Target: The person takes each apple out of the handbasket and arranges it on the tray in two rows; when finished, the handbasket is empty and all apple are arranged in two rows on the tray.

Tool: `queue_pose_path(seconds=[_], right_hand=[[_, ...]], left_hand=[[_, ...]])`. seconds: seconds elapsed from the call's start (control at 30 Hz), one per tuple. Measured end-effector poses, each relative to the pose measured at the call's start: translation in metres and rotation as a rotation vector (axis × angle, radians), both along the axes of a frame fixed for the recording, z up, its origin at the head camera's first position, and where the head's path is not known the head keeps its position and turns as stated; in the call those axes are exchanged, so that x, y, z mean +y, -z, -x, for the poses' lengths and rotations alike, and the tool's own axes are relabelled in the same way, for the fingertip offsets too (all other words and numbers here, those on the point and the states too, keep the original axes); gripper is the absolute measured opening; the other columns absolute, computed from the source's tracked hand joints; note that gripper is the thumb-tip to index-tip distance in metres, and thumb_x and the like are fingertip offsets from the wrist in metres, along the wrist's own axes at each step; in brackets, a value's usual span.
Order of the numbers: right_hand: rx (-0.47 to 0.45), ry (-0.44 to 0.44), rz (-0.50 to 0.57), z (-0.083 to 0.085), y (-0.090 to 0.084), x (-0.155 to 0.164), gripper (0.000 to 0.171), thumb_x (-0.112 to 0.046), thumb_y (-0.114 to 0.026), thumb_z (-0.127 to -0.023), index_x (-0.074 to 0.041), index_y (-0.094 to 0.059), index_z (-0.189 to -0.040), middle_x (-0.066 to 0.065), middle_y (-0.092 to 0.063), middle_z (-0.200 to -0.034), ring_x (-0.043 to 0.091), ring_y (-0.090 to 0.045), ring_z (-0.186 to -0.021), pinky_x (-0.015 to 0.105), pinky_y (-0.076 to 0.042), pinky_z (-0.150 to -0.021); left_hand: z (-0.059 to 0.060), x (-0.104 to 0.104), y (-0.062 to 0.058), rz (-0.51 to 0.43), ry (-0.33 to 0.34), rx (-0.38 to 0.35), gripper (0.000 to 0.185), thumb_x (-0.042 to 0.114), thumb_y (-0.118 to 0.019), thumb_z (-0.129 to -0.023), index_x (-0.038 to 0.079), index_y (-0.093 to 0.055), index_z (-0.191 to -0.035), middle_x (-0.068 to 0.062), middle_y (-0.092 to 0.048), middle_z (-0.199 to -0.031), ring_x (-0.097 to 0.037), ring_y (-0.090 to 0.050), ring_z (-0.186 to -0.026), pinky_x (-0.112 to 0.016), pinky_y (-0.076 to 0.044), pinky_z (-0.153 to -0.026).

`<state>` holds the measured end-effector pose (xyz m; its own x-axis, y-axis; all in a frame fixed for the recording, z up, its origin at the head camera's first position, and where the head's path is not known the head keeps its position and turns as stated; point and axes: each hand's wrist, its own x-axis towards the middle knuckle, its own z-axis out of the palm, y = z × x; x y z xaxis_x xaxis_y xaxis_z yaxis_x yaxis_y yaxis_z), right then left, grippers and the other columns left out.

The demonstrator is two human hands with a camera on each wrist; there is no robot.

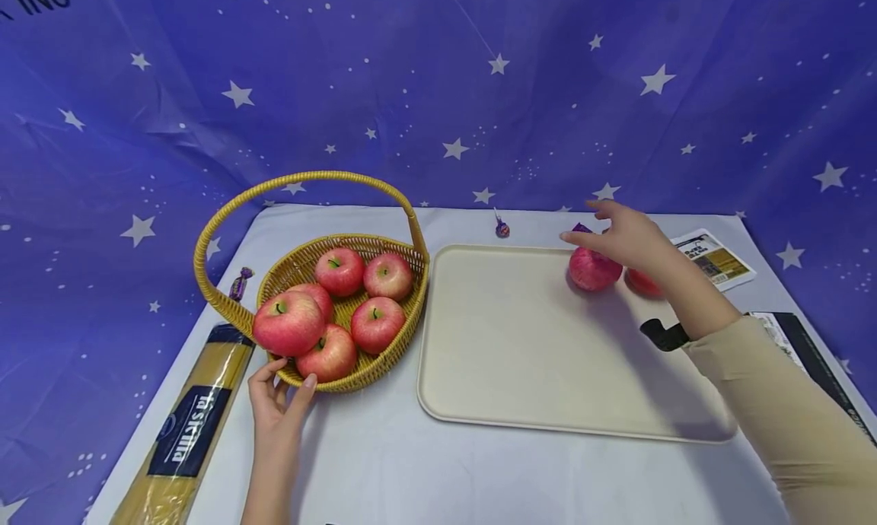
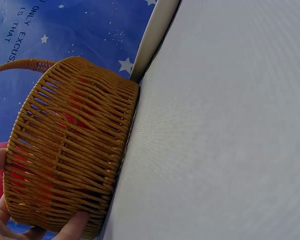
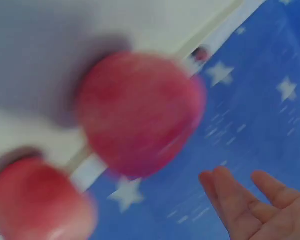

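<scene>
A yellow wicker basket (image 1: 366,373) with a tall arched handle holds several red apples (image 1: 377,325). At its near left side, my left hand (image 1: 277,415) grips the rim, with fingers spread along the woven wall (image 2: 65,150) in the left wrist view. On the right, my right hand (image 1: 626,236) hovers above and behind a round magenta fruit (image 1: 594,270), fingers apart and holding nothing. That fruit (image 3: 140,112) appears blurred in the right wrist view, clear of the right hand (image 3: 262,212). Beside it is another red fruit (image 1: 642,284), partly hidden by the arm.
A beige tray (image 1: 521,357) lies right of the basket. Spaghetti in a clear pack (image 1: 192,434) and a purple-wrapped candy (image 1: 241,284) lie on the left. A lollipop (image 1: 502,227) is behind the tray. A white packet (image 1: 715,259) and a black flat item (image 1: 815,365) lie right.
</scene>
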<state>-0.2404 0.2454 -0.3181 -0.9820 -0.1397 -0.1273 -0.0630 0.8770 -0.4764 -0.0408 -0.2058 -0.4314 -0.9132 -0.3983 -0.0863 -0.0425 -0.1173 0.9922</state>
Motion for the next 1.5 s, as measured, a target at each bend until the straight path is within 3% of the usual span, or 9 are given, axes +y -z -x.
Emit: queue_pose_path(seconds=[0.17,0.37,0.5,0.63,0.87,1.13,1.3,1.5], right_hand=[[0.079,-0.149,0.092,-0.013,-0.005,-0.055,0.085,-0.061,-0.067,-0.081,-0.011,-0.041,-0.145,0.017,-0.052,-0.135,0.036,-0.056,-0.115,0.053,-0.045,-0.094],[0.14,-0.439,0.248,-0.04,0.008,-0.151,0.072,-0.042,-0.074,-0.083,-0.011,-0.046,-0.142,0.011,-0.055,-0.132,0.026,-0.061,-0.104,0.035,-0.055,-0.083],[0.196,-0.613,0.31,-0.059,0.03,-0.216,0.071,-0.039,-0.074,-0.084,-0.012,-0.045,-0.142,0.006,-0.053,-0.134,0.02,-0.055,-0.113,0.032,-0.049,-0.092],[0.255,-0.713,0.275,-0.076,0.04,-0.266,0.08,-0.044,-0.074,-0.081,-0.02,-0.036,-0.148,0.001,-0.043,-0.143,0.014,-0.043,-0.128,0.035,-0.042,-0.102],[0.257,-0.753,0.207,-0.09,0.045,-0.318,0.091,-0.05,-0.075,-0.079,-0.029,-0.025,-0.152,0.002,-0.032,-0.15,0.019,-0.041,-0.128,0.035,-0.046,-0.097],[0.25,-0.668,0.164,-0.088,0.052,-0.346,0.085,-0.05,-0.071,-0.082,-0.025,-0.028,-0.151,0.002,-0.035,-0.147,0.015,-0.044,-0.127,0.029,-0.046,-0.097],[0.259,-0.632,0.235,-0.084,0.054,-0.339,0.081,-0.044,-0.077,-0.078,-0.023,-0.038,-0.146,0.003,-0.043,-0.139,0.011,-0.053,-0.115,0.025,-0.049,-0.091],[0.309,-0.583,0.366,-0.077,0.041,-0.299,0.083,-0.036,-0.08,-0.076,-0.018,-0.038,-0.145,0.003,-0.042,-0.138,0.013,-0.05,-0.117,0.03,-0.048,-0.094]], left_hand=[[0.0,0.0,-0.001,0.004,0.006,-0.011,0.048,0.003,-0.06,-0.094,0.017,-0.03,-0.129,-0.004,-0.016,-0.149,-0.031,-0.015,-0.143,-0.012,-0.044,-0.092],[0.0,0.0,0.001,-0.004,0.002,0.028,0.047,0.0,-0.059,-0.094,0.016,-0.031,-0.129,-0.005,-0.018,-0.147,-0.032,-0.017,-0.141,-0.013,-0.045,-0.09],[-0.002,0.0,0.003,-0.009,0.002,0.058,0.046,-0.003,-0.057,-0.094,0.015,-0.032,-0.128,-0.006,-0.021,-0.145,-0.033,-0.02,-0.139,-0.012,-0.046,-0.088],[-0.001,0.002,0.004,-0.008,0.021,0.054,0.047,-0.002,-0.057,-0.094,0.015,-0.031,-0.129,-0.005,-0.019,-0.146,-0.033,-0.02,-0.139,-0.013,-0.047,-0.088],[-0.001,-0.002,0.003,0.023,0.048,0.035,0.048,-0.002,-0.053,-0.096,0.013,-0.026,-0.132,-0.002,-0.015,-0.148,-0.028,-0.024,-0.138,-0.012,-0.046,-0.088],[-0.003,-0.004,-0.002,0.028,0.019,-0.009,0.049,0.003,-0.058,-0.095,0.016,-0.027,-0.13,-0.004,-0.014,-0.15,-0.033,-0.019,-0.14,-0.009,-0.045,-0.086],[-0.002,-0.002,-0.001,0.012,0.013,0.0,0.049,0.003,-0.059,-0.094,0.015,-0.028,-0.129,-0.005,-0.016,-0.148,-0.033,-0.019,-0.14,-0.01,-0.045,-0.086],[-0.002,0.0,0.0,-0.005,0.007,0.032,0.047,-0.001,-0.057,-0.094,0.015,-0.03,-0.128,-0.008,-0.018,-0.146,-0.033,-0.02,-0.139,-0.011,-0.046,-0.086]])
